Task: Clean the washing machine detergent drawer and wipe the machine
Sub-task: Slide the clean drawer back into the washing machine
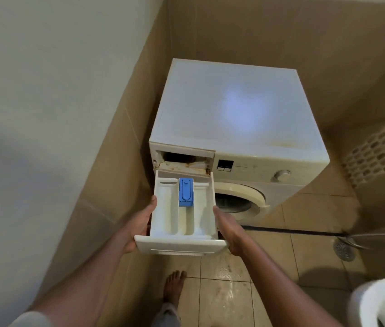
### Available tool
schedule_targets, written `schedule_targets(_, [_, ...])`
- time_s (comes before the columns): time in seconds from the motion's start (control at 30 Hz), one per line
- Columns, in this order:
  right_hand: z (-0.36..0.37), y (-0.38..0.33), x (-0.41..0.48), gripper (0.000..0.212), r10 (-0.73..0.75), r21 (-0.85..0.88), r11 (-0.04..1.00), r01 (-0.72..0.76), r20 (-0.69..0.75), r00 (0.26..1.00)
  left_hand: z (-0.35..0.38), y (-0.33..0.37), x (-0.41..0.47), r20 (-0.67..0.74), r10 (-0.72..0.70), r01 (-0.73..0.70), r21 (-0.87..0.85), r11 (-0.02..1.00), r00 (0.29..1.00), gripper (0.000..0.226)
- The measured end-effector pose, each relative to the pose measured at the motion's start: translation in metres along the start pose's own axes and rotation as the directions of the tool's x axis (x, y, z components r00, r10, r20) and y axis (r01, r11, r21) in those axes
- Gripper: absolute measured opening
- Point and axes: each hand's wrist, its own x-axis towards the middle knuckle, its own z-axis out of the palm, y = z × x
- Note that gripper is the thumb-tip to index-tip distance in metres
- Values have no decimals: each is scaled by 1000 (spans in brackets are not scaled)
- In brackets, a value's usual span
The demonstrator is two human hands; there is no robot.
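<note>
The white detergent drawer (165,220) is out of the machine, its back end just in front of the slot. A blue insert (186,192) sits in its middle compartment. My left hand (139,225) grips the drawer's left side and my right hand (228,230) grips its right side. The white front-loading washing machine (234,109) stands in the corner. Its open drawer slot (184,160) shows dark, rusty brown grime along the lower edge. The round door (241,199) is below the slot, to the right.
Beige tiled walls close in on the machine's left and back. A white toilet (380,303) stands at the lower right. A floor drain (343,250) and a metal bar lie at the right. My bare foot (173,289) rests on the wet tiled floor.
</note>
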Motion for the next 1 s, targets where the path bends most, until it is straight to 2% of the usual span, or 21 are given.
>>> schedule_targets(0.3, [18,-30,56,49,65,21,998,-64,-59,996,-17,53,51,-6,-62,62,76,995,998,55])
schedule_targets(0.43, [20,-41,65,58,78,-33,996,-81,-90,993,-21,60,62,15,-103,102,59,993,995,59])
schedule_targets(0.53, [18,-43,75,64,73,-54,996,-78,-79,994,-22,61,68,24,-90,88,64,994,996,61])
schedule_targets(0.7, [16,-52,80,57,57,-69,995,-65,-115,992,-23,66,80,34,-68,66,68,996,997,61])
schedule_targets(1.0, [16,-56,91,60,77,-47,995,-85,-147,986,-25,72,95,48,-62,58,75,995,997,64])
